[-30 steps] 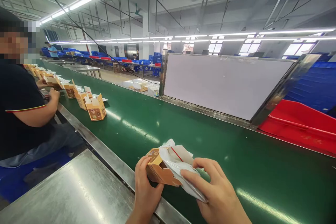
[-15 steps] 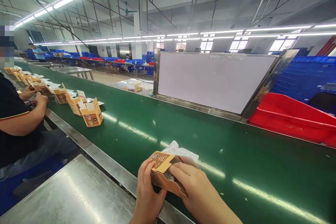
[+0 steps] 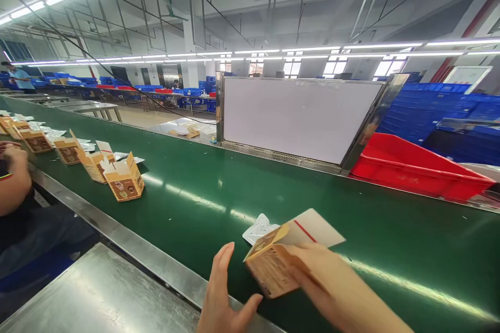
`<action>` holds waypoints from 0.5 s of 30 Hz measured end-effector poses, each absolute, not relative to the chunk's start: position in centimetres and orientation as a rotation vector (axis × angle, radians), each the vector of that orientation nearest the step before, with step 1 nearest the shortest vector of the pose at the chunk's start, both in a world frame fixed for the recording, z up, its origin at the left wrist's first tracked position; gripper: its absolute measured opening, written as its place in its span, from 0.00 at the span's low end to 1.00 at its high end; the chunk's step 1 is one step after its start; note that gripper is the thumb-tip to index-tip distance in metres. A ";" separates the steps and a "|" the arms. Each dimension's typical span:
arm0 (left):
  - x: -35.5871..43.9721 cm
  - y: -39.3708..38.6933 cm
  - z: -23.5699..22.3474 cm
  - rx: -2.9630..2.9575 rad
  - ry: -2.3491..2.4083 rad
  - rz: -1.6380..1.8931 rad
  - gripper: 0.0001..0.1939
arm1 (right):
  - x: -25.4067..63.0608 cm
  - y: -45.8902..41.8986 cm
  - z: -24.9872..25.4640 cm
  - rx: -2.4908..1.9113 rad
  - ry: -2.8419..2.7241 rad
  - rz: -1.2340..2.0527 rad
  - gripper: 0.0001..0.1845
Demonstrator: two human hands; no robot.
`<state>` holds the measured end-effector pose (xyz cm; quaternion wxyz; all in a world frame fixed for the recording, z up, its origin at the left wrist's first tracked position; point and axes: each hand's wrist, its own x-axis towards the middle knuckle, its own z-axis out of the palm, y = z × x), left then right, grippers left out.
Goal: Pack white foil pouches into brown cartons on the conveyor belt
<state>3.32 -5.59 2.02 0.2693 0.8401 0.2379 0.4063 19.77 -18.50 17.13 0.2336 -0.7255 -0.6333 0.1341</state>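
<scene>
My right hand (image 3: 332,283) is shut on a small printed cardboard box (image 3: 271,268), gripping it from the right side. A white flap with a red stripe (image 3: 314,230) sticks out from the box's top. My left hand (image 3: 226,294) is open beside the box's lower left, fingers apart, with a small gap between them. A crumpled piece of white packing material (image 3: 260,229) lies on the green conveyor belt (image 3: 390,234) just beyond the box.
Several open cardboard boxes (image 3: 124,179) stand in a row on the belt to the left, near a co-worker's hand (image 3: 15,177). A steel table (image 3: 101,296) lies at lower left. A whiteboard panel (image 3: 300,119), a red crate (image 3: 410,166) and stacked blue crates (image 3: 425,114) stand beyond the belt.
My left hand has let go of the box and opened. The white material now lies apart on the belt. The box has tilted in my right hand, and the view has turned right.
</scene>
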 end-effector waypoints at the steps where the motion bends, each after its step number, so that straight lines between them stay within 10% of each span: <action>1: 3.2 -5.4 2.0 2.249 0.667 1.100 0.34 | 21.1 -20.2 17.1 -2.053 -1.679 0.228 0.20; 6: 2.8 -4.3 2.3 2.049 0.849 1.117 0.22 | 29.6 -27.6 13.5 -2.343 -1.563 -0.271 0.17; 15: 2.2 -3.1 2.4 1.957 0.954 1.053 0.28 | 32.3 -33.8 13.4 -2.281 -1.205 0.083 0.18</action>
